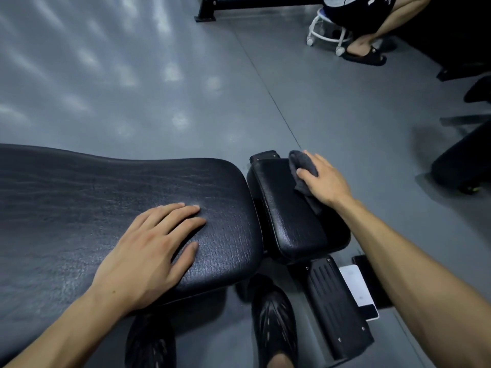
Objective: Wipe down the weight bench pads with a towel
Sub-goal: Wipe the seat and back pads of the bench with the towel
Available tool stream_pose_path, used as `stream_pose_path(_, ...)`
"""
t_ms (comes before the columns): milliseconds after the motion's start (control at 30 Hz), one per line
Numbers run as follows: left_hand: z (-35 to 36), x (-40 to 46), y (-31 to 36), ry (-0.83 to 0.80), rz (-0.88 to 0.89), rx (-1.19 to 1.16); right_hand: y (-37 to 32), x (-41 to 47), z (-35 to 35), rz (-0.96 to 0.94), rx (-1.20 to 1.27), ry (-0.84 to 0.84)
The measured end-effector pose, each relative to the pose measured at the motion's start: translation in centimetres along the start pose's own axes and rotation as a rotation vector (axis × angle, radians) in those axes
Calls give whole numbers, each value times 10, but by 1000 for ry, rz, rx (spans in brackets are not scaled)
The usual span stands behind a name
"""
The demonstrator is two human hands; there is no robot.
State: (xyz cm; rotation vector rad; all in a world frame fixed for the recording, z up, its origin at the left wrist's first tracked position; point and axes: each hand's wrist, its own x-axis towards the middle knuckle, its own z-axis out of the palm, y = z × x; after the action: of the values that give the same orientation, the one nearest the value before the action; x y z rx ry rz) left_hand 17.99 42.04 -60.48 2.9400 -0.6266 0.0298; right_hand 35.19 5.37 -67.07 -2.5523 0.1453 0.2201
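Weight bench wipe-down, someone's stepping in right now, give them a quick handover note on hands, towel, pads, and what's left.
Left hand: flat, fingers straight, resting on the large back pad, bracing; it holds nothing.
Right hand: grips the dark grey towel and presses it on the far end of the small seat pad.
Done: cannot tell from this view which surfaces are already wiped; no wet trail is clearly visible.
Left: finish the seat pad toward its near end, then cover the back pad if not done.
Note: a phone lies on the floor beside the bench base, near the right forearm.
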Motion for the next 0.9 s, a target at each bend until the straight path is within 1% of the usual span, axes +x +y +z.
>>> stream_pose_path(67, 0, 0, 0, 2, -1, 5, 18, -28, -5, 67, 70, 8)
stream_pose_path(167, -1, 0, 2, 7, -1, 28, 37, -73, -3, 149, 142, 66)
stream_pose_path(267, 0, 0, 4, 7, 9, 46, 31, -116, 11, 188, 87, 120)
stream_pose_path(300, -1, 0, 4, 7, 6, 50, 22, -133, 18, 177, 34, 142)
stream_pose_path(367, -1, 0, 5, 5, 2, 53, 3, -165, 32, 91, -83, 177)
stream_pose_path(433, -2, 0, 5, 9, 2, 52, -6, -183, 39, 17, -162, 154)
stream_pose_path(500, -1, 0, 5, 15, 3, 60, -2, -174, 30, -40, -227, 105)
stream_pose_path(567, 0, 0, 4, 17, 4, 62, 3, -144, 16, -43, -248, 56)
stream_pose_path(633, 0, -1, 4, 18, 4, 60, -3, -108, 10, 41, -214, 31)
stream_pose_path(700, -1, -1, 4, 19, 3, 62, -20, -79, 13, 145, -200, 42)
stream_pose_path(767, -1, 0, 3, 16, 4, 66, -42, -67, 20, 181, -207, 35)
stream_pose_path(833, -1, 0, 3, 3, -2, 66, -61, -76, 26, 117, -249, 19)
stream_pose_path(900, -2, 0, 4, 0, -7, 62, -71, -104, 34, -33, -295, 26)
